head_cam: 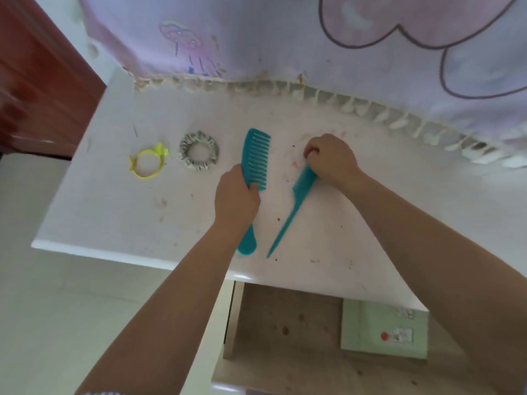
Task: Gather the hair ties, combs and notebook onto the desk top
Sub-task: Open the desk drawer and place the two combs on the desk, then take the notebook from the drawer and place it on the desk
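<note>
On the white desk top [114, 212] lie a yellow hair tie [148, 163] at the left and a grey-white scrunchie [198, 151] beside it. My left hand [236, 195] grips a wide-tooth teal comb [255, 158] by its middle; the comb lies flat on the desk, teeth end pointing away. My right hand [330, 161] is closed over the toothed end of a teal tail comb [291, 212], whose thin tail points toward the desk's front edge. A pale green notebook [385, 329] lies in the open drawer [285, 323] below the desk top.
A pink and lilac curtain [285, 38] with a fringed hem hangs over the desk's back edge. A reddish wooden door [37, 81] stands at the far left. Pale floor [71, 309] lies left of the desk.
</note>
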